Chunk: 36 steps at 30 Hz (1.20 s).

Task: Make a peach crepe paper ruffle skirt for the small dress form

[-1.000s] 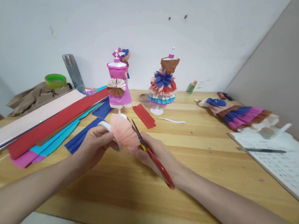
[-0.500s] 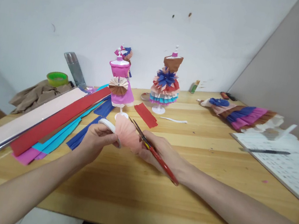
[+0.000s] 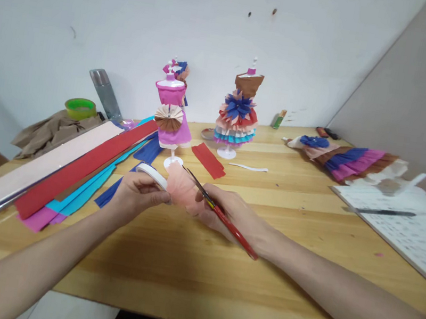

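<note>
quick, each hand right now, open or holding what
Left hand: closed, holding the white tape roll.
Right hand: closed, holding the red-handled scissors and peach paper.

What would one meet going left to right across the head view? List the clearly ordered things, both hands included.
Green tape roll, left hand, peach paper, right hand, lying ruffled dress.

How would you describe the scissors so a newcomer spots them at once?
Above the wooden table, find the right hand. It holds the scissors. Red-handled and dark-bladed, they stand apart from the ruffled peach paper beside them.
</note>
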Each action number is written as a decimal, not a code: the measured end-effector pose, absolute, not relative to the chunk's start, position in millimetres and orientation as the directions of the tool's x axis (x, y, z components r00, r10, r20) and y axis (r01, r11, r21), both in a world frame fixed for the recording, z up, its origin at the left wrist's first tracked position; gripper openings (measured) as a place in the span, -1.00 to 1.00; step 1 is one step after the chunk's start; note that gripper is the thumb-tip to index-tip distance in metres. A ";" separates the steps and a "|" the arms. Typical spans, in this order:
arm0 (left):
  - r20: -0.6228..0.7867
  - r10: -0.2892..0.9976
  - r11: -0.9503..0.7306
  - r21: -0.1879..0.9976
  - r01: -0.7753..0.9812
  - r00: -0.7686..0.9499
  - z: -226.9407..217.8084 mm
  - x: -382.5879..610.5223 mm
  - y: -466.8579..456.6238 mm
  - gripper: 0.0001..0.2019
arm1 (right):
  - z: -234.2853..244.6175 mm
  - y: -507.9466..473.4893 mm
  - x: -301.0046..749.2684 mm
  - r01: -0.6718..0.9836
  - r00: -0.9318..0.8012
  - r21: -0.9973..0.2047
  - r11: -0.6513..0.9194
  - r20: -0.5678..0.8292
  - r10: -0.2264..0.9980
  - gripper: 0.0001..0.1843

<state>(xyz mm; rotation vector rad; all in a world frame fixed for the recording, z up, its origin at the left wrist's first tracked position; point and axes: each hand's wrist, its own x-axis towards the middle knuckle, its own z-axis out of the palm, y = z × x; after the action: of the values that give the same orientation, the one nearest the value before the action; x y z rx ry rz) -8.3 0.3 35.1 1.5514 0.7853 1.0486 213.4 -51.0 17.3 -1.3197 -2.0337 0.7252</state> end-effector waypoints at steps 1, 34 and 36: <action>0.224 0.887 -0.232 0.972 -0.028 0.403 35.7 -8.2 0.0 -0.82 | 17.7 -51.3 213.3 0.601 -0.324 -0.717 0.354 0.186 0.928 -0.79; 0.329 0.861 -0.398 0.910 0.112 0.388 35.2 -9.2 -0.3 -0.95 | 12.7 -50.5 212.1 0.567 -0.298 -0.726 0.388 0.258 0.919 -0.73; 0.322 0.861 -0.388 0.916 0.098 0.394 35.0 -8.9 0.0 -0.97 | 11.3 -49.7 212.0 0.558 -0.292 -0.729 0.397 0.275 0.916 -0.74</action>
<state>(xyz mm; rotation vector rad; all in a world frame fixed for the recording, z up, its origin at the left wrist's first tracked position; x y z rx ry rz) -8.9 0.0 35.0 1.7662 0.8386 1.0806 212.0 -49.7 11.3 -1.2568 -1.9748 0.6721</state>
